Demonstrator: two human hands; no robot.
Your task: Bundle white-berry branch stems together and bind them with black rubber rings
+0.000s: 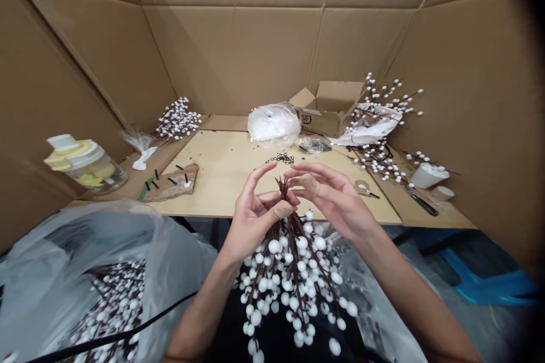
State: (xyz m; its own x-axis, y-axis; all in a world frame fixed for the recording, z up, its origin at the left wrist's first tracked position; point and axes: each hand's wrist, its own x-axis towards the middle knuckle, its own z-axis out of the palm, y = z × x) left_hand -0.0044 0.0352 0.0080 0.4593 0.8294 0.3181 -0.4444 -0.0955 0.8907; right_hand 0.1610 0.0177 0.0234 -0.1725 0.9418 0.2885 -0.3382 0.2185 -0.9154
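A bunch of artificial berry branches (293, 272) hangs berries-down in front of me, its white berries spread on dark red stems. My left hand (261, 212) is closed round the stems just below their cut ends, with the thumb pressed across the front and the index finger raised. Beside the stem tops is my right hand (330, 193), its fingers bent and apart. Some of its fingertips come close to or touch the stems; I cannot tell which. Both thumbs wear a tan wrap. Behind the hands, small black rings (283, 159) lie in a loose pile on the table.
Cardboard walls surround the table (221, 164). A clear bag of white pieces (273, 125) and an open carton (326, 113) stand at the back. More berry branches lie right, near a knife (421, 201). A jug (85, 164) stands left, above a plastic sack (170, 249) of branches.
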